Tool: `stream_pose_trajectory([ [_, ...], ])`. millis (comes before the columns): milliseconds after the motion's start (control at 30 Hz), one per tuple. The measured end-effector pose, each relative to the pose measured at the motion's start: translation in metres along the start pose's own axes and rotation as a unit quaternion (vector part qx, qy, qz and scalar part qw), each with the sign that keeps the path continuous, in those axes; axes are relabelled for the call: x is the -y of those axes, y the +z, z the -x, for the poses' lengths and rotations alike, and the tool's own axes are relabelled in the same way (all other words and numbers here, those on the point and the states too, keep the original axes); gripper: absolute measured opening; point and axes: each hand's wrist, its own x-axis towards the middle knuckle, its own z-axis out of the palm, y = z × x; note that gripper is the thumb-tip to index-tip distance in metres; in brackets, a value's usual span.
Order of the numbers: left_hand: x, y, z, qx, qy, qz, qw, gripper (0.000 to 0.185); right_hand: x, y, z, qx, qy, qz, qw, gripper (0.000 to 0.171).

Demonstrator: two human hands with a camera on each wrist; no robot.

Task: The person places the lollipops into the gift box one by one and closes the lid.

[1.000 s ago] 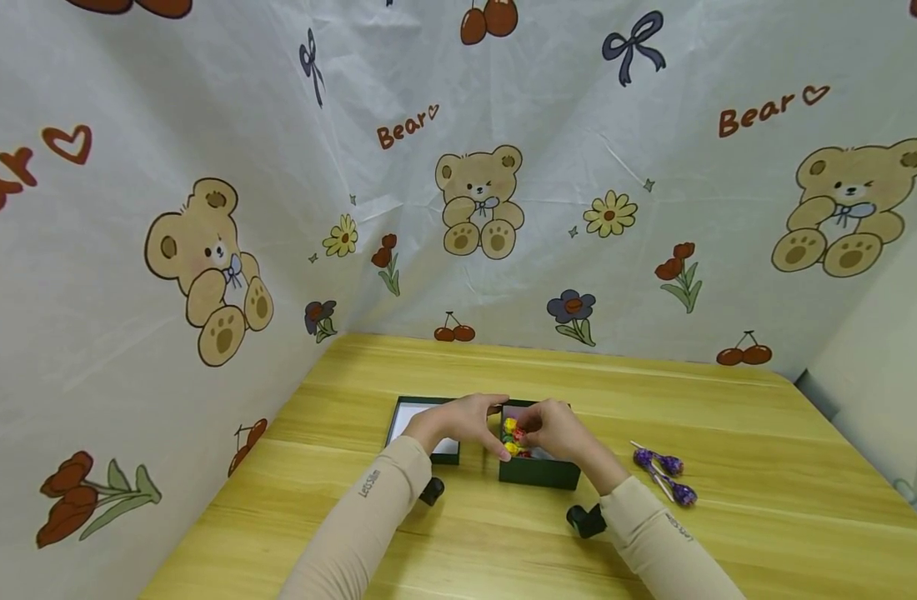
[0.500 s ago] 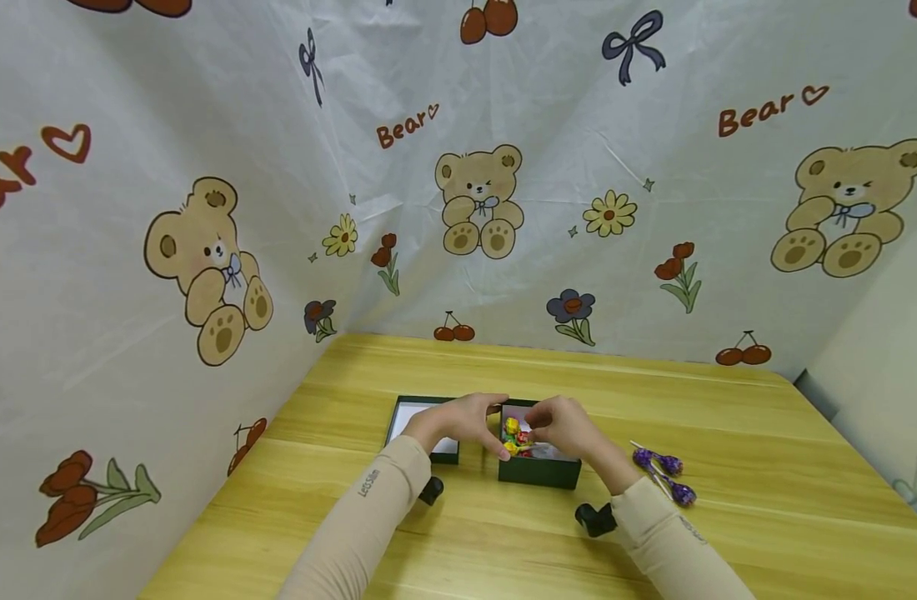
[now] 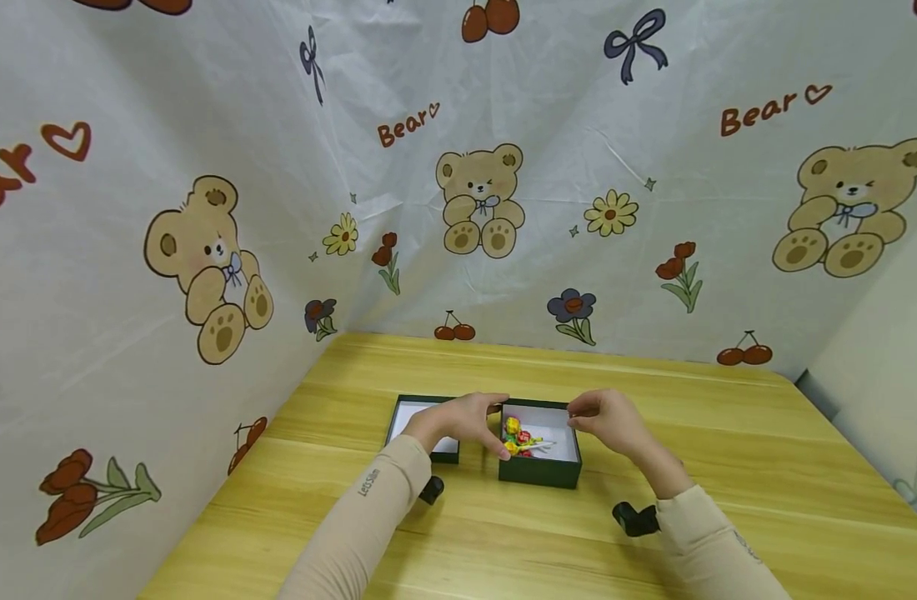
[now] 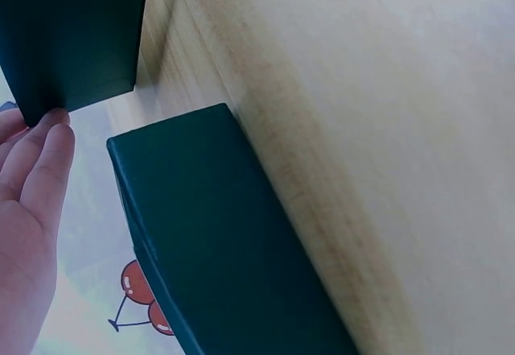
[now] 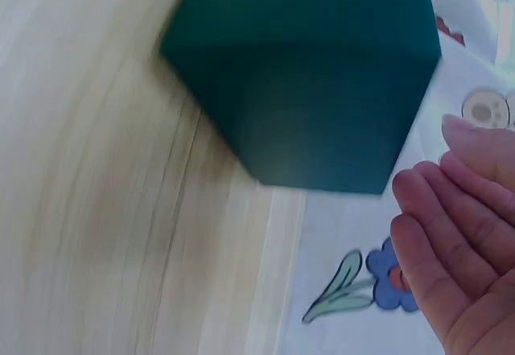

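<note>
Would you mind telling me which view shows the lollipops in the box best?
The head view: the lollipops lie visible inside the open box. Both wrist views show only the box's dark outer walls, never its inside.

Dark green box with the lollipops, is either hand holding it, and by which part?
The left hand grips the dark green box at its left wall, fingers curled over the rim. The right hand hangs beside the right rim, holding nothing.
</note>
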Motion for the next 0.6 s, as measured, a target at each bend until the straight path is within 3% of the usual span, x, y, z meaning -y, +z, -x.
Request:
stream_pose_trajectory([
  [600,0.002,-0.001,-0.001,0.004,0.001,-0.001,1.0,0.105,-0.056,-0.039,0.032,-0.002,0.077,0.054,0.996,0.029],
])
